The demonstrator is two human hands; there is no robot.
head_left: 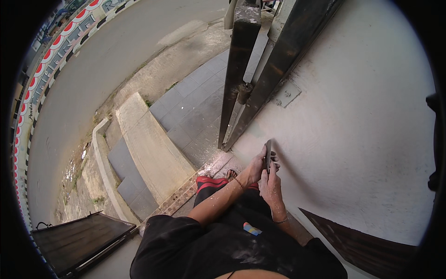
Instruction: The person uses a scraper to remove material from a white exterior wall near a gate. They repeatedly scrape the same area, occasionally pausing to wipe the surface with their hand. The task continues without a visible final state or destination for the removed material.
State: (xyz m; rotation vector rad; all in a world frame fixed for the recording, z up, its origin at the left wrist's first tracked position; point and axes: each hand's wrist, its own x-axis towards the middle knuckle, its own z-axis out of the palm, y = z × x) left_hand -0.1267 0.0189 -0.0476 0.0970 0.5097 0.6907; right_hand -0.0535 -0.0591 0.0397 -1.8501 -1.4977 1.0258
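A thin, dark, flat piece (268, 149) is held upright in front of me, seen nearly edge-on; its exact kind I cannot make out. My left hand (254, 170) closes on it from the left, with some fingers reaching around behind. From below, my right hand (270, 185) grips its lower end, thumb raised along it. Whitish dust coats both hands and forearms. Right beside them rises a pale, smooth wall (353, 116), with a shadow falling across it; the piece is close to the wall, but contact cannot be told.
Dark metal gate posts (239, 60) with a hinge stand ahead, by a small metal plate (286, 94) on the wall. Grey tiles (190, 93), a concrete ramp (148, 144) and a road (93, 65) lie left. A dark panel (83, 237) is lower left.
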